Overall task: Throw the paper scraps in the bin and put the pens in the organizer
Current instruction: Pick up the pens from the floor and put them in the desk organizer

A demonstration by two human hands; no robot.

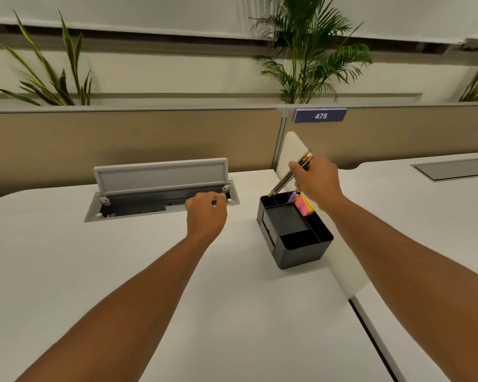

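A broad, smooth white table [94, 271] fills most of the space, matte and plain, with a rounded edge and a thin white divider panel [295, 150] rising along its right side. Behind it runs a tan fabric partition [135, 136] with leafy plants [309, 51] above and a small blue plate [320, 115] reading 475. Set into the table is a long grey cable tray [160, 202], its flat rectangular lid tipped upright on hinges, the dark trough open below.

Near the divider stands the organizer [293, 232], a boxy black plastic caddy with thin inner walls making several compartments; bright pink and yellow sticky notes [304, 205] sit in a far compartment.

The right hand [315, 180] pinches a bundle of slim dark pens [290, 173], slanted, lower tips just over the organizer's far left corner. The left hand [206, 213] is curled over the tray's near edge around something small and pale; what it is I cannot tell.
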